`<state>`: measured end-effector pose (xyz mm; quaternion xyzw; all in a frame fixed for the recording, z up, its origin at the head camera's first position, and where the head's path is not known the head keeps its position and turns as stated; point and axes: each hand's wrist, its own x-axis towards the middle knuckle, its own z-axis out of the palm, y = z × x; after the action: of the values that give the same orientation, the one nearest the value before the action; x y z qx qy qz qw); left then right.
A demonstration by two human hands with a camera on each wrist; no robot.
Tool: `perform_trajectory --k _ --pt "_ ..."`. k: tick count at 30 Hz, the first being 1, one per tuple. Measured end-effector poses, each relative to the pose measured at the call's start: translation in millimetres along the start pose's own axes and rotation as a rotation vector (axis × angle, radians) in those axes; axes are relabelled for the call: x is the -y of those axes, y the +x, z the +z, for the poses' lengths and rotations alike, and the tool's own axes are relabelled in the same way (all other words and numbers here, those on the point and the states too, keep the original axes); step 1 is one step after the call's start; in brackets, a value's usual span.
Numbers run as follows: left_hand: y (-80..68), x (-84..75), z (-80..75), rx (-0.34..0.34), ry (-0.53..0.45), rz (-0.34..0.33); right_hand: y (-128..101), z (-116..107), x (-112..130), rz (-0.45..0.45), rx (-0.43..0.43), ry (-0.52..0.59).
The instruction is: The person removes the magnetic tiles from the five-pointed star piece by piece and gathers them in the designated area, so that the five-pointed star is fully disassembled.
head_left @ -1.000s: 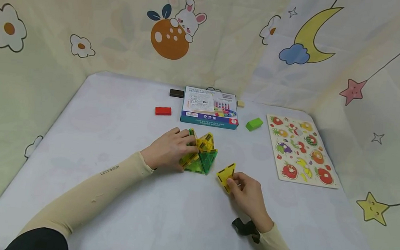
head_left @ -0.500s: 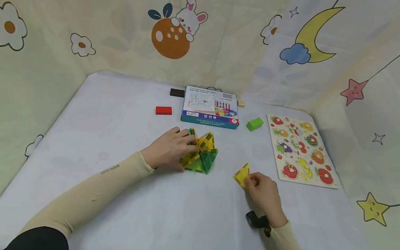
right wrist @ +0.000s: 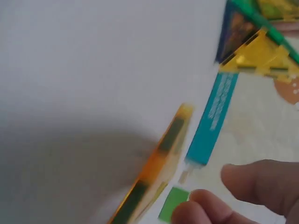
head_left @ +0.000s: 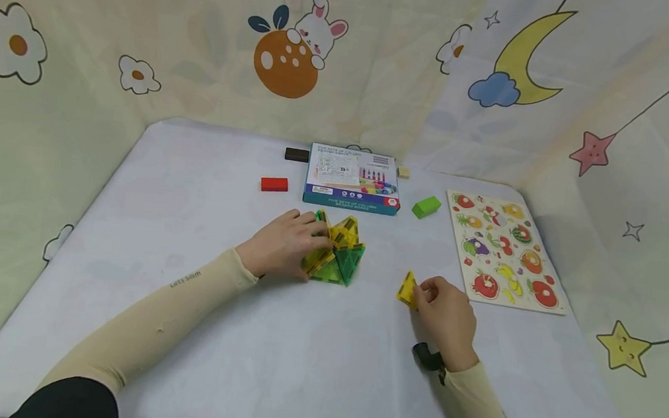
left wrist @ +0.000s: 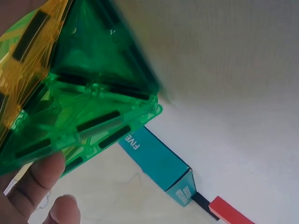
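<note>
I see a yellow triangular magnetic tile point(head_left: 408, 288) standing on edge on the white worktop point(head_left: 193, 190), pinched at its near corner by my right hand point(head_left: 446, 315); the fingers point(right wrist: 254, 179) are curled in around it, thumb and forefinger on the tile. It sits to the right of the tile structure point(head_left: 338, 256), apart from it, with bare cloth between the two.

The tile structure is a small cluster of green and yellow translucent triangles near the middle of the worktop. My left hand point(head_left: 285, 243) rests against its left side, fingers point(left wrist: 39, 179) bent around the panels and holding them; in the left wrist view a green triangle fills the frame with a fingertip under its lower edge.

Behind the structure lies a teal toy box point(head_left: 351, 187), flat. To its left are a red block point(head_left: 273, 184) and a dark block point(head_left: 296, 154); to its right a green block point(head_left: 426, 207) and a small pale block point(head_left: 403, 172). A wooden fruit puzzle board point(head_left: 501, 250) lies further right, well apart from my right hand.
</note>
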<state>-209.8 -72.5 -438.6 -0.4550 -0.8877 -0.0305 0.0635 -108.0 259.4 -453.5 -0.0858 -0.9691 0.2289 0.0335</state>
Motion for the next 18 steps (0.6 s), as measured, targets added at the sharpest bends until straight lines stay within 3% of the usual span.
perform_trajectory --k 2,5,12,15,18 --pt "0.4 1.3 -1.3 0.005 -0.008 0.001 -2 3 10 -0.045 -0.033 0.057" --pt "1.0 3.2 -1.6 0.005 -0.013 0.001 -3 8 28 -0.112 -0.016 0.153" --pt "1.1 4.2 -1.6 0.009 -0.027 -0.017 -8 33 80 -0.297 0.147 0.302" --pt "1.2 3.5 -2.2 0.010 -0.034 -0.024 -9 45 102 -0.317 0.223 0.341" --pt "1.5 2.2 -2.3 0.009 -0.045 -0.025 -7 52 118 -0.291 0.229 0.341"
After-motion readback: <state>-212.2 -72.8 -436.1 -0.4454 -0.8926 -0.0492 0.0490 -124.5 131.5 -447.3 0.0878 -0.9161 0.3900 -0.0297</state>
